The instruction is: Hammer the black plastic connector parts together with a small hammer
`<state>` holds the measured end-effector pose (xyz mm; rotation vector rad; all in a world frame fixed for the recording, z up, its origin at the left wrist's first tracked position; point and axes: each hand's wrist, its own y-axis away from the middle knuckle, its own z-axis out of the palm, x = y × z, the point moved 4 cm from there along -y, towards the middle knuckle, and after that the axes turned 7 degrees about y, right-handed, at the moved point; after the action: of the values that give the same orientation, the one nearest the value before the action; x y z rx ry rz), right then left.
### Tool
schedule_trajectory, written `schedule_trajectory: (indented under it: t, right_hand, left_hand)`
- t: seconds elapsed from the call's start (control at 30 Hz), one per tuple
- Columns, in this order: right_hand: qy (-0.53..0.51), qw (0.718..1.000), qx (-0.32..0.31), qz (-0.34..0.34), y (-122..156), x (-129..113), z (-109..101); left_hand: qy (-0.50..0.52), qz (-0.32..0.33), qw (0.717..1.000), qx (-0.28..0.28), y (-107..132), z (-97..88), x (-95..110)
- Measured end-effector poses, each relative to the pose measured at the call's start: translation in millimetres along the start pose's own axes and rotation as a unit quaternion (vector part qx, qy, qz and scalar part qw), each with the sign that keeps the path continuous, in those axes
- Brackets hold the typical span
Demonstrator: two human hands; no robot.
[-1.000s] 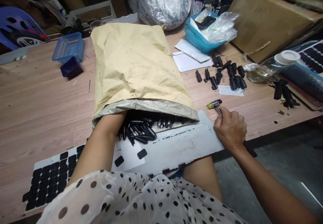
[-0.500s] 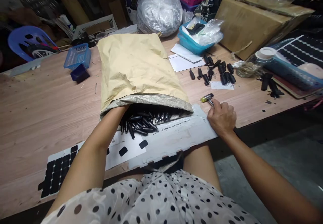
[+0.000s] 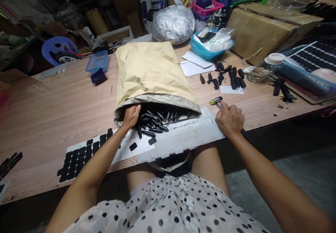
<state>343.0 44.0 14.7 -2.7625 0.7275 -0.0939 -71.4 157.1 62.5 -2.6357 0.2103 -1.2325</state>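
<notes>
My left hand (image 3: 132, 117) is at the left of the mouth of a large tan bag (image 3: 154, 70) with a silvery woven lining, its fingers curled together. What they hold, if anything, is hidden. Black pen-shaped pieces (image 3: 151, 122) spill from that mouth onto a grey-white board (image 3: 183, 136), just right of my left hand. My right hand (image 3: 231, 118) is closed around a small hammer (image 3: 216, 100) with a yellow and black head, resting by the board's right end; a dark handle shows behind the fist.
A sheet of black stickers (image 3: 78, 159) lies at front left. Blue baskets (image 3: 97, 61) stand behind. Several black pieces (image 3: 233, 77) and a white slip (image 3: 232, 90) lie at right, near a cardboard box (image 3: 259, 33). A stuffed clear plastic bag (image 3: 173, 23) sits at the back.
My left hand has drawn back out of the bag to its mouth, where its fingers now show. The view has shifted left. My right hand still grips the hammer in the same spot.
</notes>
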Motion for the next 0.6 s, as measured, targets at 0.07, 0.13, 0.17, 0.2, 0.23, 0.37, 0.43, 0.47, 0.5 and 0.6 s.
schedule_trajectory:
  t: [0.07, 0.13, 0.17, 0.2, 0.23, 0.37, 0.43, 0.47, 0.5, 0.6]
  right_hand:
    - [-0.008, 1.000, 0.000, -0.003, 0, 0, 1]
    - [-0.015, 1.000, 0.000, -0.006, -1, 0, 3]
    - [-0.017, 1.000, 0.000, -0.006, -1, 0, 3]
    - [-0.019, 1.000, -0.001, -0.005, -1, 0, 3]
    - [-0.020, 1.000, -0.001, -0.002, -2, -1, 3]
    - [-0.018, 1.000, -0.010, 0.010, -3, -4, 0]
    - [-0.016, 1.000, -0.017, 0.013, -4, -7, -2]
    - [-0.014, 1.000, -0.021, 0.013, -4, -8, -3]
    - [-0.013, 1.000, -0.023, 0.013, -4, -9, -3]
    - [-0.009, 0.999, -0.027, 0.017, -4, -10, -3]
  left_hand:
    - [-0.007, 0.048, 0.998, 0.040, 24, -19.6, -6]
    - [-0.034, 0.051, 0.989, 0.135, 42, -41.1, -17]
    - [-0.049, 0.028, 0.981, 0.183, 46, -50.1, -25]
    - [-0.059, -0.005, 0.974, 0.220, 47, -56.7, -33]
    - [-0.064, -0.042, 0.968, 0.237, 43, -60.4, -40]
    - [-0.067, -0.123, 0.974, 0.176, 14, -56.1, -59]
    - [-0.089, -0.116, 0.978, 0.145, 4, -52.4, -60]
    - [-0.102, -0.109, 0.979, 0.136, 2, -51.1, -60]
    - [-0.114, -0.103, 0.980, 0.129, 1, -49.9, -59]
    - [-0.131, -0.094, 0.981, 0.112, 7, -45.1, -58]
